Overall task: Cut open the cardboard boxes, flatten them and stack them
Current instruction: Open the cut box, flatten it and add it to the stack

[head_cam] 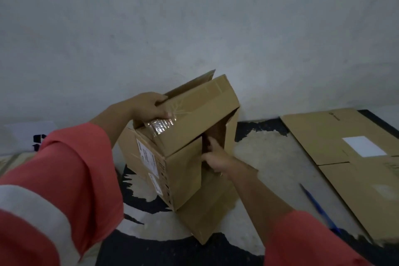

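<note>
The left hand (151,107) grips the upper edge of the cardboard box (183,136), its fingers curled over the rim of a raised top flap and its thumb lying on the panel next to a patch of crinkled clear tape (160,125). The right hand (216,161) is at the box's open side, thumb against the edge of a side flap and index finger stretched into the dark opening. Its other fingers are hidden, so I cannot tell whether it is clamped on the flap or only touching it. The hands are apart, one high and one low on the same box. The box stands tilted on a floor (265,157) patterned in black and beige, close to a grey wall (194,28), with white labels (148,155) on its left face. To the right, flattened cardboard (336,136) lies on the floor, and a blue pen-like tool (317,207) lies beside it. Both sleeves (71,170) are coral pink.
</note>
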